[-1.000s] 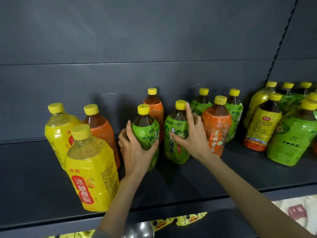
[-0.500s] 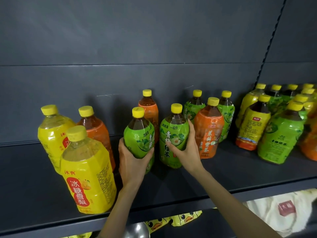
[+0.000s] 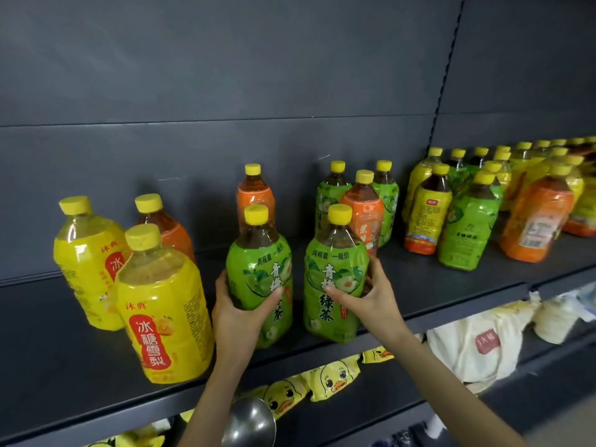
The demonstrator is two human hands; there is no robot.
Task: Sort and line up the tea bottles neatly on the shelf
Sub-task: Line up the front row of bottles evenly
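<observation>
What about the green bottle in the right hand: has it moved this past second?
Yes. The green bottle in the right hand came forward: it stood beside the orange bottle, now it stands ahead of it, near the shelf edge.

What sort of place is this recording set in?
Probably a shop aisle: a dark metal shelf with a slotted upright, many tea bottles in a few repeated flavours, and duck-print packets on the shelf below. The left hand and right hand each grip a green tea bottle.

A shop: dark display shelf (image 3: pixel 419 285) stocked with many labelled tea bottles (image 3: pixel 467 227).
</observation>
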